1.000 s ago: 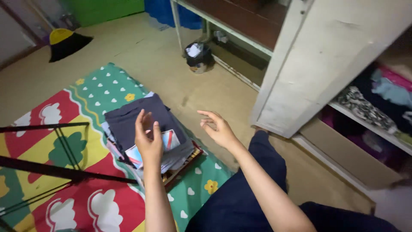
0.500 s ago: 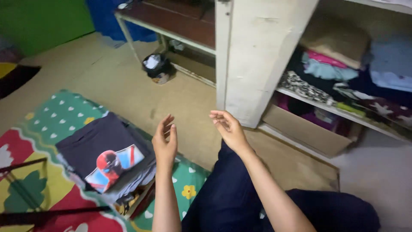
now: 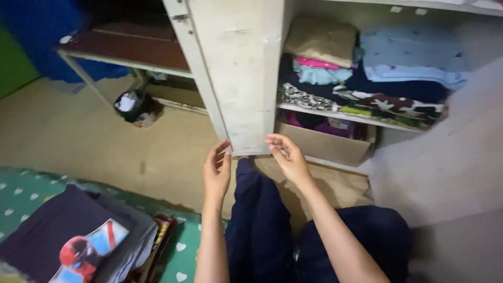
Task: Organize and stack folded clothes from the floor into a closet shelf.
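- The tall, worn white wooden cupboard door (image 3: 236,73) is standing upright with its long axis vertical, its bottom edge hanging just above the tan floor (image 3: 78,141) and its broad face turning toward the camera.
- The left hand (image 3: 217,170) is reaching up just below the door's bottom edge, palm facing right, fingers loosely spread and gripping nothing; the fingertips are at the door's lower edge, though actual contact cannot be told.
- The right hand (image 3: 289,158) is hovering just right of that lower corner, fingers curled but slack, holding nothing.
- Right of the door, folded clothes (image 3: 367,78) are lying stacked on a shelf.
- Well left of and below the door, a pile of dark folded garments (image 3: 68,236) is resting on a green patterned mat (image 3: 21,188).
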